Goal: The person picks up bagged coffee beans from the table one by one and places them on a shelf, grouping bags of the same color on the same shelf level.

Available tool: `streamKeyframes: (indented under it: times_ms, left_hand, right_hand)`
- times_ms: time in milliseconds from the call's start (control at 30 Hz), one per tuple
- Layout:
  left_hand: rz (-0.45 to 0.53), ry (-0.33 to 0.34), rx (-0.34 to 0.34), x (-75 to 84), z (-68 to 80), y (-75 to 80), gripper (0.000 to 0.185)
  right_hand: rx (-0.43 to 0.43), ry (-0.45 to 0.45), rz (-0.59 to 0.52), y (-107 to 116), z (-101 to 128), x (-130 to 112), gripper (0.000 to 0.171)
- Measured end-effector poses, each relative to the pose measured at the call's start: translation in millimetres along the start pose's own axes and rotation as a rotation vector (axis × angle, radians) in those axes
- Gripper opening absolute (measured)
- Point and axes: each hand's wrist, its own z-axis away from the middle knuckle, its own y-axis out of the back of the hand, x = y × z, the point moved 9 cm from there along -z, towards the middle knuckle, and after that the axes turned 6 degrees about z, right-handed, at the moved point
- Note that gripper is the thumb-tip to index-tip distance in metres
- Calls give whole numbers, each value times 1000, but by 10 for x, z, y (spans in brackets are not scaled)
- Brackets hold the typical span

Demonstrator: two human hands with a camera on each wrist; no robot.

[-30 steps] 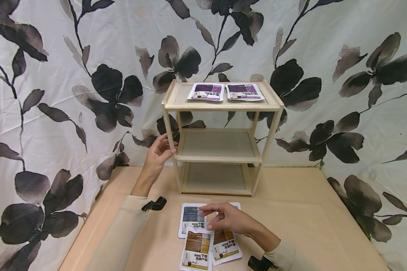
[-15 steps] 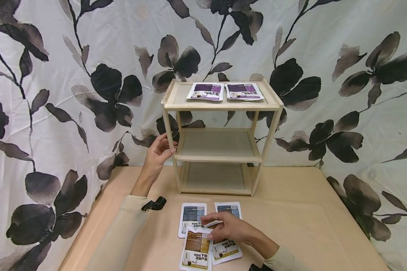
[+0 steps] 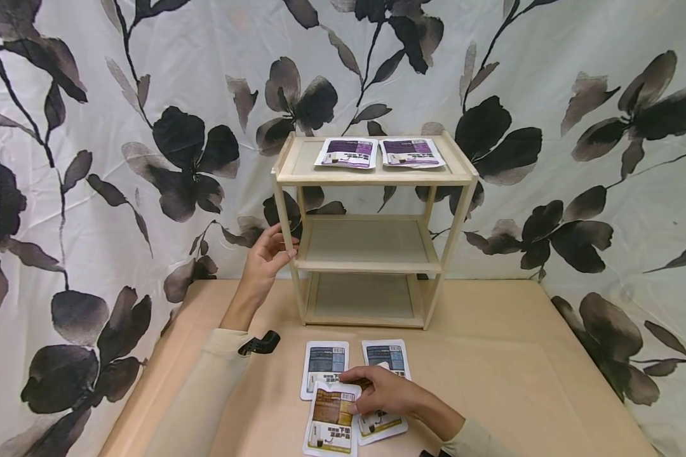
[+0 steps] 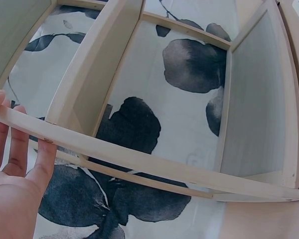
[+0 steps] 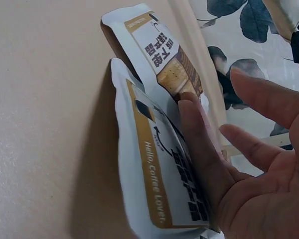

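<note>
My left hand (image 3: 263, 257) holds the left front post of a three-tier wooden shelf (image 3: 368, 267); in the left wrist view its fingers (image 4: 40, 167) lie round the post. Over the table, my right hand (image 3: 391, 390) is at two brown-and-white coffee pouches. Its thumb touches the upper right edge of the left brown pouch (image 3: 330, 419), which overlaps a blue one. Under the hand lies the right brown pouch (image 3: 382, 426), partly hidden. The right wrist view shows the thumb (image 5: 192, 117) against the pouches, with the other fingers spread apart from it.
Two blue-labelled pouches, a left one (image 3: 326, 358) and a right one (image 3: 390, 353), lie in front of the shelf. Two purple pouches, one left (image 3: 350, 154) and one right (image 3: 411, 154), lie on its top tier. A floral cloth (image 3: 206, 51) hangs behind.
My right hand has moved slightly down towards the near side, onto the brown pouches, uncovering the right blue pouch. The left hand has stayed at the post.
</note>
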Motion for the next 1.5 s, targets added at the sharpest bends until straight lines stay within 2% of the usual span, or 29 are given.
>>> streamKeyframes:
  times_ms: [367, 533, 667, 967, 1100, 1200, 1267, 1500]
  left_hand:
    - [-8, 4, 4, -13, 6, 1, 54]
    - [-14, 4, 7, -18, 17, 9, 53]
    - [-18, 4, 6, -17, 21, 4, 53]
    - [-9, 5, 9, -17, 11, 8, 52]
    - [-15, 5, 7, -19, 9, 6, 52]
    - [-18, 7, 3, -27, 12, 7, 53]
    - [-16, 5, 0, -26, 12, 3, 53]
    - [-12, -6, 0, -10, -3, 5, 54]
  right_hand:
    - [36, -9, -19, -10, -35, 34, 51]
    - [47, -1, 42, 18, -73, 5, 51]
    - [96, 23, 222, 48, -86, -6, 53]
    - [269, 99, 754, -21, -43, -83, 65]
    - [334, 122, 865, -36, -33, -93, 63]
    - [368, 139, 857, -27, -24, -92, 63]
    - [374, 149, 812, -14, -20, -85, 63]
    - [269, 166, 458, 3, -55, -34, 66]
